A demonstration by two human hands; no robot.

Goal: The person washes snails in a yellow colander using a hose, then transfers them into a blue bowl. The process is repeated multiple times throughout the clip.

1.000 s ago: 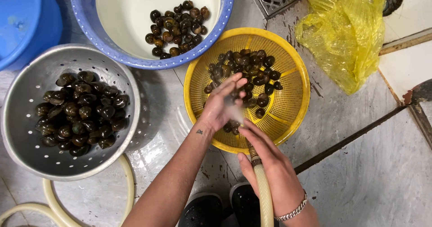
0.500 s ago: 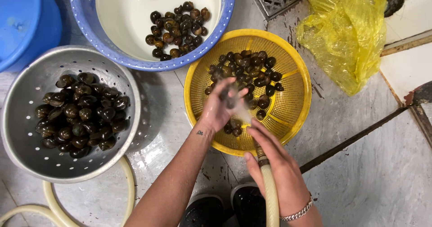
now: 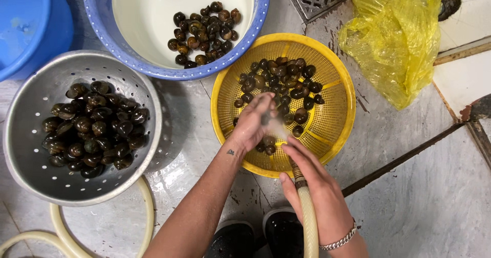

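right hand (image 3: 319, 196): closed round the hose (image 3: 308, 222), nozzle end aimed into the yellow basket (image 3: 341, 81)
left hand (image 3: 253, 122): fingers curled on a snail or two under the spray, can't tell exact count
snails (image 3: 286, 86): heaped in the basket's far half
step: rinsing, prob mid-batch
next: needs a steady hose + loose grip
further back: metal colander (image 3: 30, 109), blue-rim bowl (image 3: 153, 66), both w/ snails

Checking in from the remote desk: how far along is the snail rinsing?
Looks partly done: a metal colander already holds a big pile of dark snails. In hand: the right hand aims the hose into the yellow basket, where the left hand handles snails under the spray. Seemingly left: that basket's snails and a smaller batch in the blue-rimmed basin.
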